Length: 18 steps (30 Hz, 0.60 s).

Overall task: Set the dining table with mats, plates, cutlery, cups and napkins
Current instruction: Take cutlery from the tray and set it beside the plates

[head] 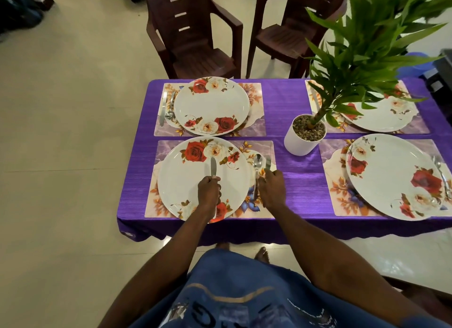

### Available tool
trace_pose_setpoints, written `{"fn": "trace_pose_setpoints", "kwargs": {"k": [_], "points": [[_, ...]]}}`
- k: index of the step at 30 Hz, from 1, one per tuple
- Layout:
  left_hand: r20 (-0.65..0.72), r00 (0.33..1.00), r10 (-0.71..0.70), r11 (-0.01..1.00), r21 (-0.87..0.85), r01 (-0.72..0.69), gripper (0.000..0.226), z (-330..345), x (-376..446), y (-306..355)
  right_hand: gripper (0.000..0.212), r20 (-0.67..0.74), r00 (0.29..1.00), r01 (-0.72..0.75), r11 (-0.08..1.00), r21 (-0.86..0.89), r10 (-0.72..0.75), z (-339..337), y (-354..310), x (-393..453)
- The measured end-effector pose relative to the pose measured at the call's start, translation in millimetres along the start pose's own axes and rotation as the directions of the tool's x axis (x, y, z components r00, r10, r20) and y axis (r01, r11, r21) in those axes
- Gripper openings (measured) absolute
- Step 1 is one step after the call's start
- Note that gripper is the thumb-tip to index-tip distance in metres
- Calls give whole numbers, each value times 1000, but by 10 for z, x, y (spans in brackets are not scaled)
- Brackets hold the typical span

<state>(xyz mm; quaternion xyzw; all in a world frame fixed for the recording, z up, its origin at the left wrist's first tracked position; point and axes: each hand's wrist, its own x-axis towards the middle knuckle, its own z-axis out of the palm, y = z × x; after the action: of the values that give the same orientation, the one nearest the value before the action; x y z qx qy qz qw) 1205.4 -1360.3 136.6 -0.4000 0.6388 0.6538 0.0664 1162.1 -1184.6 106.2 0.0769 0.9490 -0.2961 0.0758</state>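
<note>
We see the near-left plate (193, 178), white with red and cream roses, lying on its floral mat (263, 147) at the front left of the table. Over that plate the left hand (208, 191) is curled round the handle of a knife (213, 166), whose blade points away from the person above the plate's middle. Just right of the plate a spoon (256, 166) lies on the mat, bowl away from us, and the right hand (272, 187) pinches the handle of a fork (268, 162) beside it; we cannot tell whether the fork touches the mat. Behind this setting, the far-left plate (211, 105) sits on its own mat with cutlery (166, 108) laid along its left edge. To the right, a near-right plate (393, 176) rests on a mat with cutlery along its right edge, and a far-right plate (381, 114) is partly hidden behind leaves. Between the settings stands a white pot (302, 139) topped with pebbles, holding a green plant (367, 46). All of it rests on a purple tablecloth (293, 193). Two dark brown chairs (190, 31) stand at the far side on a pale tiled floor (61, 156).
</note>
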Motion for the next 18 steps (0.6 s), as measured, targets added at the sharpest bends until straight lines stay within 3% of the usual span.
{"fn": "trace_pose_setpoints", "kwargs": {"k": [3, 7, 11, 13, 18], "points": [[4, 1000, -1, 1000, -1, 1, 24, -31, 24, 3, 34, -6, 998, 67, 997, -31, -68, -11, -47, -70], [13, 1000, -5, 1000, -15, 5, 24, -69, 53, 6, 35, -8, 1000, 19, 999, -30, -20, 1, -51, -59], [7, 1000, -7, 1000, -1, 7, 23, -67, 78, 2, 32, 42, 997, 71, 994, -80, -67, -6, -5, -81], [12, 1000, -2, 1000, 5, 2, 23, -60, 90, 2, 31, 66, 997, 38, 999, 4, -38, -14, -12, -82], [53, 999, 3, 1000, 25, -5, 22, 28, 64, 21, 35, -29, 1000, -4, 1000, 20, 4, -12, -18, -120]]}}
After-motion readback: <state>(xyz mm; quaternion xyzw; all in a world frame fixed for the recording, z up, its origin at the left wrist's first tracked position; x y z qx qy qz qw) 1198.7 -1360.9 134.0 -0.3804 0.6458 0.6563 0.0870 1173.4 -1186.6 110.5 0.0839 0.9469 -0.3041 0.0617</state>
